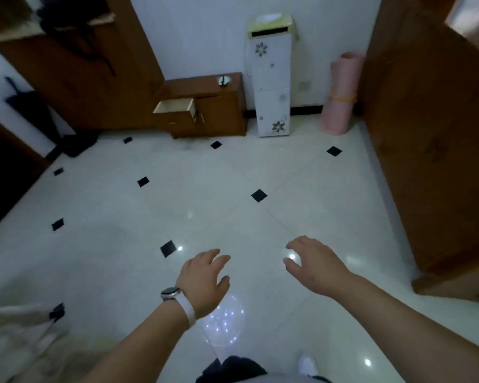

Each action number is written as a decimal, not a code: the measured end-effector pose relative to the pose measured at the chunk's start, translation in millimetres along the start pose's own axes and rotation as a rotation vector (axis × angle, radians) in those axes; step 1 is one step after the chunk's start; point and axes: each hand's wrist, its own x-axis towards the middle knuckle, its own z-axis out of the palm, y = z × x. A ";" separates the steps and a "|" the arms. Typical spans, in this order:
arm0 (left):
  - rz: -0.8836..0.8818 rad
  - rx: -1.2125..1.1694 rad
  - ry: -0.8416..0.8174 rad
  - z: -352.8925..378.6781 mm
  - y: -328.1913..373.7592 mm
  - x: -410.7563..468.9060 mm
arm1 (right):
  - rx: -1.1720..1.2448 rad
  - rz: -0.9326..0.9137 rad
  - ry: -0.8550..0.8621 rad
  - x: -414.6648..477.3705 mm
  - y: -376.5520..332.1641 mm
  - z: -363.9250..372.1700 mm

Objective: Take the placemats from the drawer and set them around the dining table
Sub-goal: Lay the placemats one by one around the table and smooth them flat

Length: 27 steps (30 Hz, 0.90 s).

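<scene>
Before you: a glossy white tiled floor (233, 175) dotted with black diamonds, a low brown wooden cabinet (221, 114) with a cream-lined drawer (174, 106), a tall white flower-printed unit (273, 78) and a rolled pink mat (340, 78) banded yellow.

A home hallway: tiled floor (233, 189), wooden doors (432, 139), low cabinet (219, 111).

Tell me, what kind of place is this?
Most likely a room in a home, perhaps a hallway: a glossy tiled floor, a low wooden cabinet with its drawer pulled open, and a rolled pink mat standing upright.
</scene>
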 end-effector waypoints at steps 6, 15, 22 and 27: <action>-0.220 -0.083 0.016 7.0 -78.3 9.1 | -0.078 -0.192 -0.138 92.6 -64.4 13.5; -0.333 -0.210 -0.005 3.0 -233.2 84.4 | -0.259 -0.293 -0.199 250.5 -175.8 18.6; -0.402 -0.238 0.096 -36.0 -341.8 105.7 | -0.316 -0.371 -0.166 341.5 -279.9 17.3; -0.504 -0.298 0.180 -42.3 -388.3 89.2 | -0.338 -0.509 -0.238 379.2 -344.5 42.4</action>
